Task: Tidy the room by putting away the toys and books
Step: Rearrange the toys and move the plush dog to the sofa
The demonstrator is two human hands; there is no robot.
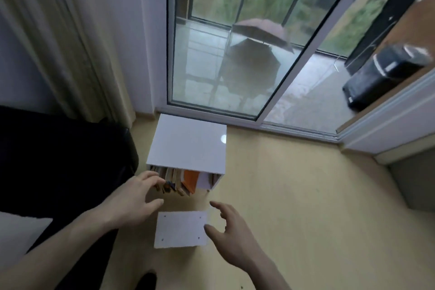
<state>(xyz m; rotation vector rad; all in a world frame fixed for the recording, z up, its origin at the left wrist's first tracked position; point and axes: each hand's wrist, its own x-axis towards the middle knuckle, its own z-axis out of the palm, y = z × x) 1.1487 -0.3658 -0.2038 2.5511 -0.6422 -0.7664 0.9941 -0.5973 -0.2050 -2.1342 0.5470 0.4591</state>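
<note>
A white cube shelf (188, 143) stands on the floor by the glass door, with several books (179, 180) upright inside it, one of them orange (190, 180). My left hand (134, 198) reaches to the left end of the row, its fingertips touching the book spines, fingers loosely bent and holding nothing. A flat white panel (180, 228) with small holes lies on the floor in front of the shelf. My right hand (229, 228) hovers at the panel's right edge, fingers spread and relaxed, thumb close to the panel.
A black sofa (61, 160) with a white cushion (21, 235) fills the left side. A curtain (70, 42) hangs behind it. The sliding glass door (235, 42) is straight ahead. A desk (400, 54) with a black device (381, 77) is at the right. Beige floor (317, 207) spreads to the right.
</note>
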